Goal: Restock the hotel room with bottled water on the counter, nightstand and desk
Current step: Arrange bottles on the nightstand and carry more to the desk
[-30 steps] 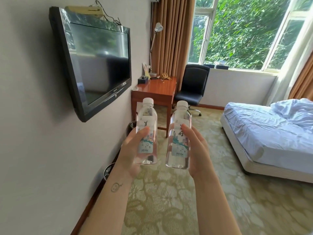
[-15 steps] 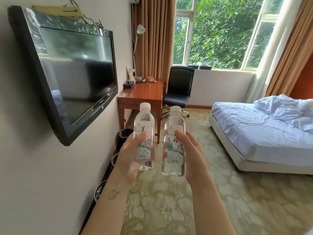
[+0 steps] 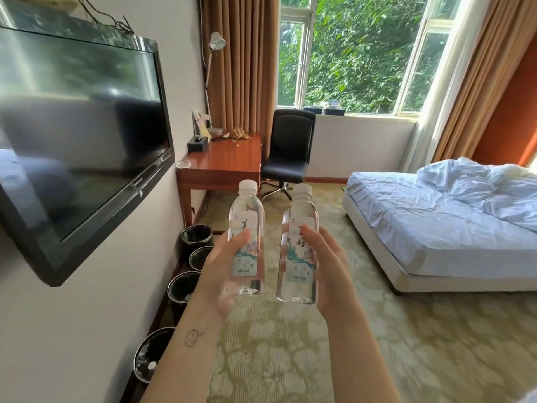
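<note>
Your left hand (image 3: 223, 274) grips the left bottle (image 3: 247, 216), thumb across its label. Your right hand (image 3: 328, 271) grips the right bottle (image 3: 299, 219) likewise. Both bottles stand upright, capped, side by side, not touching. The desk (image 3: 232, 161) is ahead, against the left wall. Bins (image 3: 183, 286) line that wall.

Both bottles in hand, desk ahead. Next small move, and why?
Probably step forward to the wooden desk: the left hand grips the left water bottle, the right hand the right water bottle, both upright and capped, and the desk's near end has bare space.
</note>
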The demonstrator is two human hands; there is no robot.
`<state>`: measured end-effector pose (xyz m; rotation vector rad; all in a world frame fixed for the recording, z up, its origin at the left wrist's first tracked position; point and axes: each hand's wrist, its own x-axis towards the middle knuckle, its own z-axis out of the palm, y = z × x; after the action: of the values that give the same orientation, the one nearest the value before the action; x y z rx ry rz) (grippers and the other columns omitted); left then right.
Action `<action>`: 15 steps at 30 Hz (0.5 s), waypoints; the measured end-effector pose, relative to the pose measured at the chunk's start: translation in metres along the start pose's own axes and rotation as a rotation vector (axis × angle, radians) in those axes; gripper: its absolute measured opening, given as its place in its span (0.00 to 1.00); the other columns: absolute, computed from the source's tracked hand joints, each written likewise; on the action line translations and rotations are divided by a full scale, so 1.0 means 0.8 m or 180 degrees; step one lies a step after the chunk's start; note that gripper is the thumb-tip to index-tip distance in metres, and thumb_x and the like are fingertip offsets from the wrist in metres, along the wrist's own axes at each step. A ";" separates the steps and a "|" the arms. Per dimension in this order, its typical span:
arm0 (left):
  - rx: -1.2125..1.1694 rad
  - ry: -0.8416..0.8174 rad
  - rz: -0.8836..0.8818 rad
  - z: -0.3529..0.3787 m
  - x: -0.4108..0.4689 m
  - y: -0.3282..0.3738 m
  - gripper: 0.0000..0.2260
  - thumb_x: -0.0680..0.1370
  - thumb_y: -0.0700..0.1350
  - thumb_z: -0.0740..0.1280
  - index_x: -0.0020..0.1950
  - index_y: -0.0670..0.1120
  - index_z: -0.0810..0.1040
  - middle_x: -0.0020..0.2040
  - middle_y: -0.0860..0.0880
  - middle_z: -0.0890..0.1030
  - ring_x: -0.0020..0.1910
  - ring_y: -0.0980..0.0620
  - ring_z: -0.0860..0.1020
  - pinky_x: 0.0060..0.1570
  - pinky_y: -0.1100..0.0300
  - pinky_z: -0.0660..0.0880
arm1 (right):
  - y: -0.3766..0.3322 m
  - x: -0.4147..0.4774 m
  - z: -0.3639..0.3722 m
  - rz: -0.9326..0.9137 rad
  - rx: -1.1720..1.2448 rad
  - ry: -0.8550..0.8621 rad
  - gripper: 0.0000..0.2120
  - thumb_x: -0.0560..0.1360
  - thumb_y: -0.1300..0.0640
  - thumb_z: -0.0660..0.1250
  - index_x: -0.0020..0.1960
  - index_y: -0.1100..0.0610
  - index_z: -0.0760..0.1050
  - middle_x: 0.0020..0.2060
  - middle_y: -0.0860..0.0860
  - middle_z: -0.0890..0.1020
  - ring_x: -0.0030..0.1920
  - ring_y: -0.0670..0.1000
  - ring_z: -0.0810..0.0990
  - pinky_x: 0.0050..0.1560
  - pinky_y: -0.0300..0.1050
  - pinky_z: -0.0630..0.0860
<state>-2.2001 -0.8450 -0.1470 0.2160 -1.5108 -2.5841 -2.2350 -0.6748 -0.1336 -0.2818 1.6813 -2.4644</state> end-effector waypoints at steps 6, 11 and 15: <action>0.0046 -0.0100 0.0030 0.035 0.089 -0.009 0.26 0.72 0.52 0.72 0.68 0.44 0.75 0.43 0.47 0.83 0.40 0.49 0.83 0.40 0.51 0.79 | -0.014 0.087 -0.031 -0.0026 -0.0043 0.0023 0.21 0.69 0.47 0.74 0.59 0.51 0.80 0.50 0.55 0.85 0.49 0.54 0.85 0.50 0.55 0.81; 0.0016 -0.0053 0.0124 0.073 0.165 -0.015 0.24 0.73 0.52 0.71 0.67 0.46 0.76 0.48 0.44 0.83 0.44 0.46 0.84 0.44 0.46 0.82 | -0.030 0.165 -0.064 -0.0042 -0.0027 -0.0076 0.20 0.70 0.49 0.73 0.60 0.52 0.80 0.50 0.57 0.85 0.48 0.56 0.84 0.46 0.51 0.80; 0.0060 0.0050 0.0119 0.101 0.220 -0.030 0.23 0.73 0.53 0.72 0.66 0.47 0.77 0.50 0.43 0.83 0.48 0.44 0.84 0.53 0.41 0.80 | -0.038 0.222 -0.094 -0.0058 -0.0001 -0.0164 0.18 0.74 0.51 0.72 0.62 0.53 0.78 0.52 0.59 0.84 0.48 0.57 0.84 0.45 0.50 0.80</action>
<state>-2.3893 -0.7986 -0.1380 0.2076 -1.5198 -2.5344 -2.4261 -0.6354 -0.1193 -0.3591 1.6661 -2.4478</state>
